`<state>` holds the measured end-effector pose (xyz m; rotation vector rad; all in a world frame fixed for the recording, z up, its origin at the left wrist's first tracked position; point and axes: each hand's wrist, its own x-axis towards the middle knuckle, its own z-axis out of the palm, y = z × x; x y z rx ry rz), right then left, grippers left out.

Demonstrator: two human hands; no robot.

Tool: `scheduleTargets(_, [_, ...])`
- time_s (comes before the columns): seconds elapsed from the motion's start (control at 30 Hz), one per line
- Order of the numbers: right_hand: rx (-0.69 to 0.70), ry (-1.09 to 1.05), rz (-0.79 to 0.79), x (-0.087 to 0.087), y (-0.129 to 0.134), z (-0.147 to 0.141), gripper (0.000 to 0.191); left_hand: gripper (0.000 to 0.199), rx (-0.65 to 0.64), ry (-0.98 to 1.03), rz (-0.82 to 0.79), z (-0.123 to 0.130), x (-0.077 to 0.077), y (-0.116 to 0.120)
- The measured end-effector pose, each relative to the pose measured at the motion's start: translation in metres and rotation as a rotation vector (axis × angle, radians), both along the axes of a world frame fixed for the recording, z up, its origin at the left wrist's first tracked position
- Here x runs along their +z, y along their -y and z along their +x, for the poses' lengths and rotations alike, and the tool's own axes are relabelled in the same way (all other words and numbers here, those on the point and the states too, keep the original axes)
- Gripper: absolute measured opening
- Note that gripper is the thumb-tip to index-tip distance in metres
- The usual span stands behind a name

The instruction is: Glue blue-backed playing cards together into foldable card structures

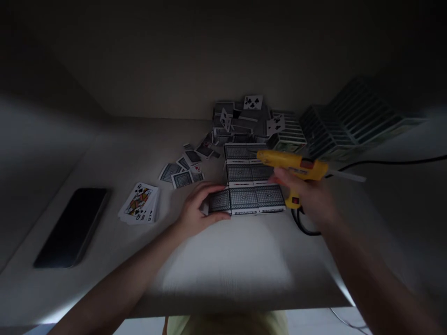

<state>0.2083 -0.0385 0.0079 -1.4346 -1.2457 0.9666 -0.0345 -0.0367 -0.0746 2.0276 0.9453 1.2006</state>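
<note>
A stepped structure made of playing cards (243, 197), patterned backs facing up, sits on the table in front of me. My left hand (196, 209) grips its front left block, thumb along the near side and fingers at the far side. Above the structure's right part, my right hand (309, 193) is wrapped round a yellow hot glue gun (279, 159). The gun's nozzle points left over the rear row of cards, and a white glue stick (349, 176) juts from its back. Whether the nozzle touches a card I cannot tell.
Loose cards (182, 178) lie left of the structure, beside a face-up card stack (139, 203) and a black phone (71, 228). Behind is a heap of cards and card pieces (240, 123). Striped stepped models (363, 116) stand at the right, near a black cord (394, 162).
</note>
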Motion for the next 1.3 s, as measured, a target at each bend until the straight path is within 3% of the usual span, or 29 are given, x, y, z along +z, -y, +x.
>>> scheduleTargets(0.2, [-0.076, -0.295, 0.005, -0.019, 0.0, 0.007, 0.016, 0.048, 0.008, 0.044, 0.042, 0.001, -0.003, 0.001])
scheduleTargets(0.47, [-0.093, -0.283, 0.014, -0.024, 0.005, 0.007, 0.016, 0.047, 0.035, -0.056, 0.053, 0.006, 0.0, 0.02])
scheduleTargets(0.57, [-0.107, -0.257, 0.007, -0.024, 0.008, 0.006, 0.017, 0.057, 0.104, -0.168, 0.028, 0.014, 0.008, 0.032])
scheduleTargets(0.67, [-0.109, -0.209, 0.022, -0.025, 0.011, 0.005, 0.014, 0.053, 0.188, -0.218, 0.018, 0.024, 0.013, 0.041])
scheduleTargets(0.9, [0.13, 0.085, 0.013, -0.01, 0.019, -0.001, 0.011, 0.053, 0.256, -0.277, -0.015, 0.037, 0.009, 0.049])
scheduleTargets(1.3, [0.26, 0.063, -0.052, -0.007, 0.013, -0.003, 0.017, 0.054, 0.234, -0.294, -0.009, 0.041, 0.009, 0.051])
